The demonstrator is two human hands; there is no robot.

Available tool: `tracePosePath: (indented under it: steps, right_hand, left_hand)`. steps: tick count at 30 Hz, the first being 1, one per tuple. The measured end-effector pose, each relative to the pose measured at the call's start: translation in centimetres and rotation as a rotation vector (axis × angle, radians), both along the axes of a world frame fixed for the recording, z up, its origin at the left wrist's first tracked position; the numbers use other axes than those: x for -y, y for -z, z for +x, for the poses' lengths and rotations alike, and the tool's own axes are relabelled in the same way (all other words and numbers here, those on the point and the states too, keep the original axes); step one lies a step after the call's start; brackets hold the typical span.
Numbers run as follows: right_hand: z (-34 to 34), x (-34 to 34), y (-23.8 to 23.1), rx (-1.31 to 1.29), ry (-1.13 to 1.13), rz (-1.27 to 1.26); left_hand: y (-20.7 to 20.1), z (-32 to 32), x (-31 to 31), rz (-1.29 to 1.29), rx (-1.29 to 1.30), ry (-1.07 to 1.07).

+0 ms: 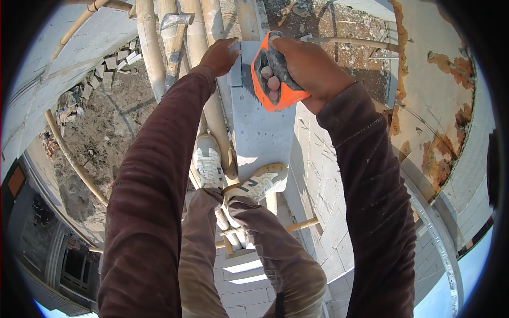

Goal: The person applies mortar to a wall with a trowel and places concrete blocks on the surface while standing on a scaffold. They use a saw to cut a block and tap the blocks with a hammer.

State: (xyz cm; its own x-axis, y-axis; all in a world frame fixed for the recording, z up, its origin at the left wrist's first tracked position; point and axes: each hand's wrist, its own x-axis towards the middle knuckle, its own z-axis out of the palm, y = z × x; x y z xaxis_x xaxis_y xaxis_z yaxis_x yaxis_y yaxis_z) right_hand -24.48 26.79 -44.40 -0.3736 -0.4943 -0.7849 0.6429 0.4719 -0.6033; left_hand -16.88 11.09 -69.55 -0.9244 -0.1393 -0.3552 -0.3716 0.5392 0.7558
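Note:
My right hand [307,66] is closed around the orange and black handle of a handsaw [290,97]. Several fingertips show through the handle's opening. Seen almost edge-on, the toothed blade runs beside a small grey block piece [235,74], over the pale grey block surface [262,135]. My left hand [220,57] grips that small piece from its left side, fingers at its far end. Further left, a hammer [177,20] with a metal head lies on the bamboo poles, touched by neither hand.
Thick bamboo poles [213,111] run lengthwise under my left shoe [208,161]; my right shoe [257,183] rests at the block's near end. A block wall [323,212] drops away on the right. Far below left lies dirt ground [122,127] with broken blocks.

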Motion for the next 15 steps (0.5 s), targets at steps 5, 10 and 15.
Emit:
tracePosePath:
  steps: [5, 10, 15]
  right_hand:
    - [0.3, 2.2, -2.2, -0.055, -0.084, 0.067]
    - [-2.7, 2.9, -5.4, -0.086, -0.217, 0.146]
    - [-0.1, 2.7, -1.0, -0.171, -0.178, 0.164]
  left_hand:
    - [1.0, 1.2, 2.2, -0.042, 0.067, -0.028]
    - [-1.1, 1.6, 1.8, 0.046, 0.178, -0.274]
    - [-5.9, 3.8, 0.8, -0.038, -0.023, -0.468]
